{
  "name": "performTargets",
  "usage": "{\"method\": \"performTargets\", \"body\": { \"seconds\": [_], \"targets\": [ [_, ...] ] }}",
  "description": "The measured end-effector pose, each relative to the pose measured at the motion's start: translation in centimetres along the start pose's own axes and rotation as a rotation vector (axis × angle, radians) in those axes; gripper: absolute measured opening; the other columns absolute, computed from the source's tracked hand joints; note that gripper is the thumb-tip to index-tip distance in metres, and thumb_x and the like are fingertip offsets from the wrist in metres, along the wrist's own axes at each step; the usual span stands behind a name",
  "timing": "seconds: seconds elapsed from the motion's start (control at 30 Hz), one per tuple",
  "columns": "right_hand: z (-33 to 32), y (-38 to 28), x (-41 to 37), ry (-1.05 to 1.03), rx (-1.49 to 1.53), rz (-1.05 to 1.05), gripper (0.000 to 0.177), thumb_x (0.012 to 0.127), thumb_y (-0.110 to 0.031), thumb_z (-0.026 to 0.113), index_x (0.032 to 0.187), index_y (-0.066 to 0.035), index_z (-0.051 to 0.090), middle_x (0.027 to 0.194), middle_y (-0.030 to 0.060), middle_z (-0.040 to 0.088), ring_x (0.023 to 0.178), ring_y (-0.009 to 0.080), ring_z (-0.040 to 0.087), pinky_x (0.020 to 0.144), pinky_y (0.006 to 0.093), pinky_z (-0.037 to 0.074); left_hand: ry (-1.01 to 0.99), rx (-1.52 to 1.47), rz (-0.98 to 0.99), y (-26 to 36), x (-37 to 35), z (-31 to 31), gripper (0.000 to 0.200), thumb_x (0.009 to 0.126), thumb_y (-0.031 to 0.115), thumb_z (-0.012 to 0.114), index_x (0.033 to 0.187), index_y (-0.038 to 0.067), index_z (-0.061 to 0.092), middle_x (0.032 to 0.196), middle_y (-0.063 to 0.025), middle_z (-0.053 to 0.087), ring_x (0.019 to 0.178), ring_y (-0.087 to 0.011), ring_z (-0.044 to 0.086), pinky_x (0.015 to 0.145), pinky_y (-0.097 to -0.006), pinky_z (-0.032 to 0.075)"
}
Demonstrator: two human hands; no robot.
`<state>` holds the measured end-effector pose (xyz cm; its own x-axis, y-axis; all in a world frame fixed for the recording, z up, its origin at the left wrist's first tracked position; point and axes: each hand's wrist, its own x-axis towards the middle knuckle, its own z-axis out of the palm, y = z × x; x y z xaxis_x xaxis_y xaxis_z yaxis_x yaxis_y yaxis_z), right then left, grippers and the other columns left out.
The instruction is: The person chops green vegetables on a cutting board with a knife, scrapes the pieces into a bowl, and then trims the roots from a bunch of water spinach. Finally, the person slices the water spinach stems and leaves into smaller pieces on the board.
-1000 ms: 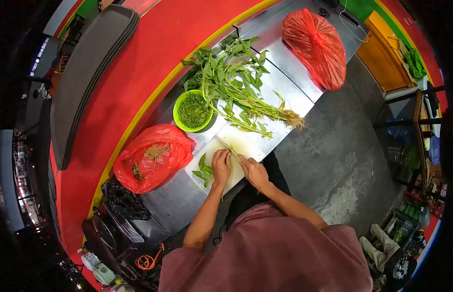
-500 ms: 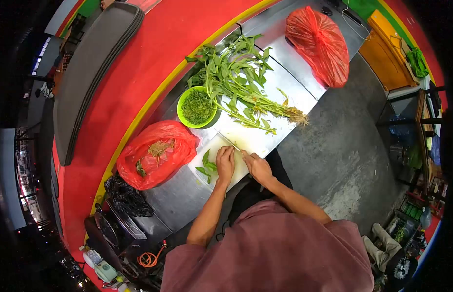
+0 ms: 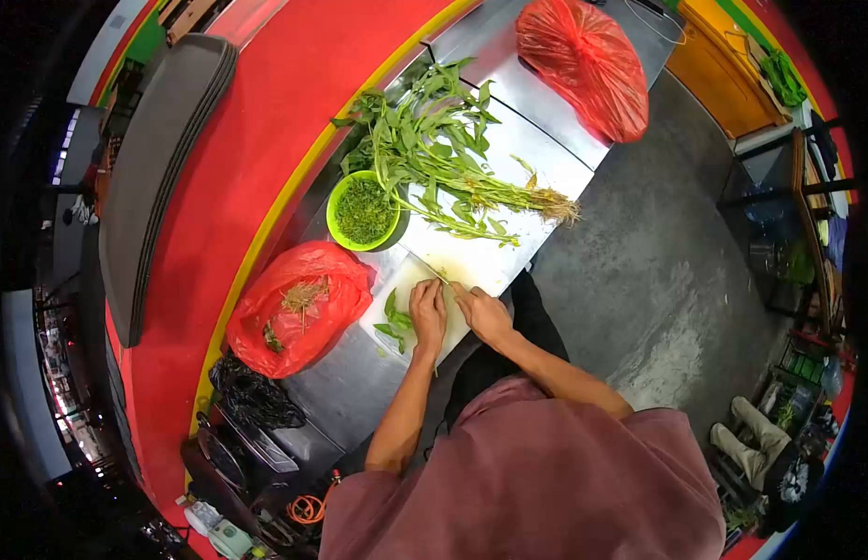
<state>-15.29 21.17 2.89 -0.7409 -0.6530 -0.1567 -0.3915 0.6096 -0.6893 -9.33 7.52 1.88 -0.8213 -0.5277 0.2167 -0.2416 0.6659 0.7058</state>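
Head view: shows, just up-left of the cutting board, a lime-green bowl of finely cut greens, and above the board, long leafy stems with roots pointing right. Has an open red bag with root scraps inside just left of the board, a black bag farther down-left, and a bulging red bag well apart up-right.

Blocks part of the board with both hands, hiding what lies under the fingers. On the board, left of the left hand, shows loose green leaves, broad and uncut.

Bunches the left fingers low over the board, too covered to tell whether clamped on anything; grips a knife in the right hand, close beside the left.

Compared with half a second earlier, appears shifted as a whole, with hands, bowl and bags keeping their places about the board.
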Motion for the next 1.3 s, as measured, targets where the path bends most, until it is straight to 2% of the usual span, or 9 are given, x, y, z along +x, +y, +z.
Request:
{"method": "performTargets", "body": {
  "seconds": [0.23,0.3,0.43,0.57,0.6,0.77,0.9,1.1,1.3],
  "targets": [
    [-1.0,0.1,-0.8,-0.036,-0.005,0.02,0.038,0.101,-0.024,0.055,0.138,-0.013,0.057,0.09,0.0206,0.067,0.073,0.0393,0.068,0.063,0.0472,0.057,-0.002,0.014,-0.021,-0.1,0.1,0.0,0.015,0.091,0.001,0.064,0.104,-0.003,0.071,0.098,-0.0167,0.067,0.093,-0.0335,0.064,0.084,-0.0398,0.051],
    [-0.5,0.2,-0.2,0.025,0.0,-0.056,0.039,0.101,-0.024,0.054,0.139,-0.013,0.056,0.089,0.0196,0.066,0.07,0.0383,0.067,0.062,0.0464,0.057,-0.04,0.009,-0.034,-0.4,0.2,0.0,0.015,0.092,0.001,0.064,0.104,-0.004,0.071,0.099,-0.0169,0.067,0.093,-0.0336,0.065,0.086,-0.0396,0.051],
    [-0.4,-0.5,0.8,-0.031,0.0,-0.011,0.039,0.103,-0.025,0.052,0.139,-0.013,0.056,0.091,0.0195,0.066,0.075,0.0393,0.067,0.067,0.0484,0.056,-0.007,0.017,-0.007,-0.6,0.3,0.2,0.015,0.092,0.003,0.065,0.103,-0.004,0.071,0.098,-0.0161,0.068,0.088,-0.0328,0.066,0.081,-0.0393,0.052],
    [-1.6,-0.6,-0.3,-0.061,0.047,0.039,0.04,0.103,-0.026,0.052,0.141,-0.014,0.055,0.095,0.0215,0.066,0.081,0.0415,0.067,0.071,0.0494,0.056,-0.044,-0.041,-0.108,-1.8,0.3,0.6,0.014,0.091,0.004,0.065,0.102,-0.004,0.07,0.099,-0.0168,0.068,0.086,-0.0295,0.066,0.077,-0.0368,0.053],
    [-1.4,-0.5,-0.3,-0.031,0.044,0.028,0.04,0.103,-0.027,0.052,0.141,-0.015,0.055,0.096,0.0203,0.066,0.079,0.0409,0.068,0.07,0.0492,0.056,-0.007,-0.043,-0.045,-1.7,0.3,0.6,0.013,0.092,0.003,0.065,0.101,-0.004,0.07,0.097,-0.0168,0.067,0.083,-0.0289,0.066,0.075,-0.0367,0.053],
    [-0.6,-0.3,0.1,-0.043,-0.035,0.011,0.04,0.102,-0.029,0.053,0.14,-0.015,0.055,0.093,0.0191,0.066,0.075,0.0406,0.067,0.067,0.0489,0.056,-0.014,-0.044,-0.07,-0.6,0.3,0.2,0.013,0.092,0.003,0.065,0.102,-0.003,0.07,0.094,-0.0165,0.067,0.086,-0.0304,0.066,0.078,-0.0375,0.052],
    [-1.0,-0.7,0.3,-0.032,0.042,0.007,0.041,0.102,-0.028,0.054,0.141,-0.015,0.054,0.092,0.0211,0.067,0.076,0.0405,0.067,0.068,0.0499,0.056,0.002,-0.026,-0.052,-0.9,0.4,0.2,0.015,0.092,0.003,0.064,0.104,-0.003,0.07,0.097,-0.0174,0.067,0.088,-0.0331,0.065,0.08,-0.0394,0.051],
    [-0.6,0.2,0.1,-0.027,-0.057,-0.037,0.04,0.101,-0.026,0.056,0.139,-0.014,0.055,0.092,0.0202,0.067,0.074,0.0384,0.068,0.062,0.0455,0.056,-0.021,0.005,-0.041,0.2,0.1,-0.3,0.016,0.092,0.003,0.064,0.105,-0.003,0.071,0.099,-0.0165,0.067,0.091,-0.0332,0.064,0.083,-0.039,0.051],
    [-0.6,-0.3,0.9,-0.053,0.013,-0.001,0.039,0.101,-0.026,0.055,0.139,-0.015,0.057,0.094,0.0212,0.067,0.078,0.0402,0.068,0.066,0.047,0.056,-0.013,0.017,-0.021,-0.4,0.1,-0.1,0.015,0.092,0.003,0.064,0.105,-0.003,0.071,0.099,-0.0158,0.067,0.091,-0.0326,0.064,0.082,-0.0396,0.051]
  ]
}}
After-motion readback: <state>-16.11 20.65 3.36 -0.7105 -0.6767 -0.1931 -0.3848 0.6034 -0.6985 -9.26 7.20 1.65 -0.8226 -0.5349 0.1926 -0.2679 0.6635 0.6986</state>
